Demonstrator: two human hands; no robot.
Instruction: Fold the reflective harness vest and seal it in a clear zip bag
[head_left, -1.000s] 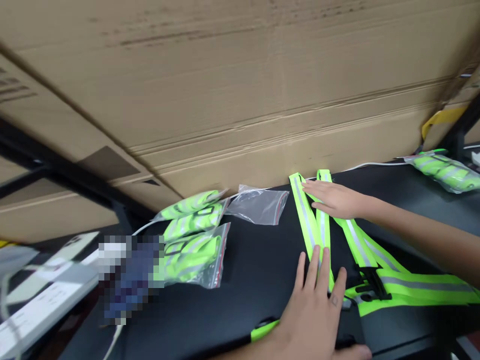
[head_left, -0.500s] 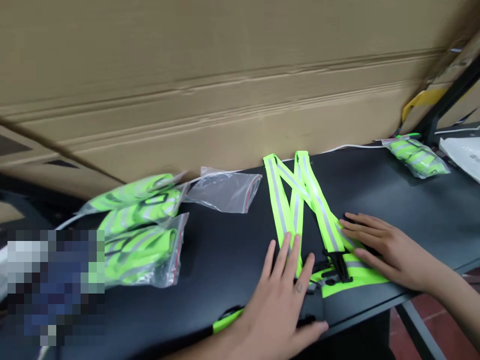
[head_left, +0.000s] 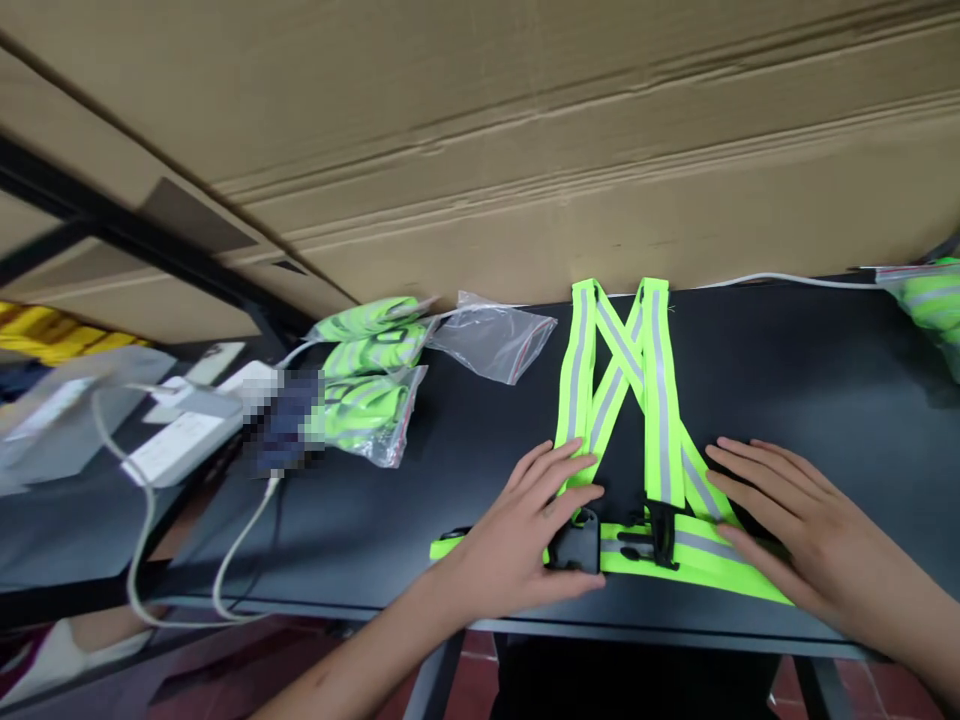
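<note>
A neon yellow reflective strap vest (head_left: 651, 370) with grey stripes lies flat on the black table (head_left: 810, 380), its crossed straps reaching toward the cardboard wall. My left hand (head_left: 529, 535) rests open on the vest's left belt end, fingers spread beside a black buckle (head_left: 576, 545). My right hand (head_left: 787, 535) lies open and flat on the right side of the belt. A second black clip (head_left: 660, 530) sits between the two hands.
Three bagged neon vests (head_left: 367, 385) and an empty clear zip bag (head_left: 491, 335) lie at the left. Another bagged vest (head_left: 926, 300) is at the far right. Large cardboard (head_left: 525, 140) stands behind. White cables (head_left: 240, 530) hang off the table's left edge.
My right hand slid from the top of the straps down to the belt near the front edge. The straps now lie straighter. My left hand stayed on the left belt end.
</note>
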